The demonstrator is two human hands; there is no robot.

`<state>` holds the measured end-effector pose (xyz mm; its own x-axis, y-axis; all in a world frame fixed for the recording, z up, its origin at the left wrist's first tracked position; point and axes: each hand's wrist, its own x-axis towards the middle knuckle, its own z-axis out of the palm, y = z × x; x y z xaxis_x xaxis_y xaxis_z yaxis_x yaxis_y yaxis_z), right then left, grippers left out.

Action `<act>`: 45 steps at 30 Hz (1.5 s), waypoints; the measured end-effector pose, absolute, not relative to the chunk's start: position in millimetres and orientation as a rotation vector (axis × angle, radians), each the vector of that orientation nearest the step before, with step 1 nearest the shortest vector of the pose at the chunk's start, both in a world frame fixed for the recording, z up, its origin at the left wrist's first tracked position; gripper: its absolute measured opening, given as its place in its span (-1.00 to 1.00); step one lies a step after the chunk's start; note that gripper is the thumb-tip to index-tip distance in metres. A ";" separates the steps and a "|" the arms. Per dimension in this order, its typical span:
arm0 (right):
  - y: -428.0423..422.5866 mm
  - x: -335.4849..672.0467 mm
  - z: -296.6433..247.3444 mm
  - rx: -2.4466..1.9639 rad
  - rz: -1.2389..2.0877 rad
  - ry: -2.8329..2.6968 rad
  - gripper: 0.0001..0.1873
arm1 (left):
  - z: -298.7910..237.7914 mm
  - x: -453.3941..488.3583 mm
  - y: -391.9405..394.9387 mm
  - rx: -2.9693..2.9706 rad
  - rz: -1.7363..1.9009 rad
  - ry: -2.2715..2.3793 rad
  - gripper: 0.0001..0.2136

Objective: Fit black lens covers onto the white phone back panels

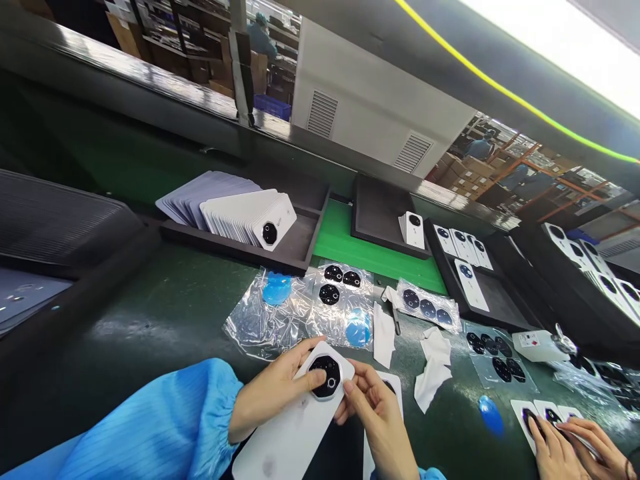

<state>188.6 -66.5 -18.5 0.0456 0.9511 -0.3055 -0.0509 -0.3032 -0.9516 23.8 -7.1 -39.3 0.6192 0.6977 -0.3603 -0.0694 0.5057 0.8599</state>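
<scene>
A white phone back cover [290,437] is held tilted at the front of the bench, smudges showing on its surface. My left hand [273,387] grips its left edge, with the thumb on the black octagonal camera lens plate [325,370] near the top. The fingers of my right hand [377,410] close on the cover's upper right edge beside that plate. Behind the right hand lies a second white cover [394,381], mostly hidden. Just beyond my hands, clear plastic sheets [287,317] carry black lens plates [329,294] and blue film discs [277,289].
A black tray [300,263] with fanned covers [240,212] stands behind. Further trays [377,217] hold more covers. White wipes [433,368] and a pump bottle [540,345] sit to the right. A co-worker's hands [565,448] work on covers at the lower right.
</scene>
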 end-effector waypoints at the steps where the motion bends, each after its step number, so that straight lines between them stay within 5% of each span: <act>1: -66.9 187.4 -16.5 -1.418 1.406 -0.965 -0.47 | -38.2 23.2 -7.2 0.935 0.497 0.761 -0.13; 7: -73.1 183.2 -23.9 -1.369 1.301 -0.958 -0.49 | -24.1 21.1 -9.2 0.860 0.405 0.732 -0.01; 24: -76.3 180.3 -26.8 -1.414 1.252 -0.949 -0.50 | -27.2 16.8 -13.0 0.857 0.429 0.620 -0.06; 32: -74.1 176.2 -12.1 -1.568 1.312 -0.983 -0.48 | -19.9 14.8 -14.3 1.226 0.454 0.774 -0.22; 37: -78.4 172.1 -10.4 -1.577 1.239 -0.996 -0.46 | -23.8 16.9 -13.0 1.302 0.512 0.760 -0.71; 45: -75.2 158.6 -4.6 -1.557 1.217 -0.934 -0.44 | -22.2 24.6 -9.0 1.256 0.506 0.866 -0.64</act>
